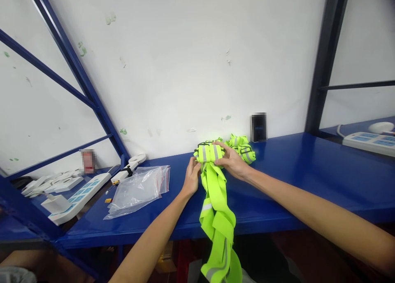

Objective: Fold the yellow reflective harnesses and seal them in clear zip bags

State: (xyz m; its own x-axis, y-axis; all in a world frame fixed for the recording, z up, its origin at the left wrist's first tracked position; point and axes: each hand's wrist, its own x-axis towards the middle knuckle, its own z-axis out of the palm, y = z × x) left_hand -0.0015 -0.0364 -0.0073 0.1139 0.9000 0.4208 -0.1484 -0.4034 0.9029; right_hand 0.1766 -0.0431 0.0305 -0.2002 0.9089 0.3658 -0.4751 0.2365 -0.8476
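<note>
A neon-yellow strap bundle [210, 153] with grey reflective bands is held between my two hands above the blue shelf. Its loose straps [217, 217] hang down over the front edge. My left hand [191, 176] grips the bundle's left side, fingers curled partly behind it. On the right side, my right hand [233, 161] pinches the bundle between thumb and fingers. Behind and to the right lies another neon-yellow bundle [246, 152] with black buckles, touched by neither hand as far as I can see.
Clear plastic bags [137, 192] lie on the blue shelf [296, 180] at the left, beside a white fan-like device [131, 167]. A black box [258, 127] stands by the wall. Power strips [82, 198] and blue posts flank the left; a dark post rises at right.
</note>
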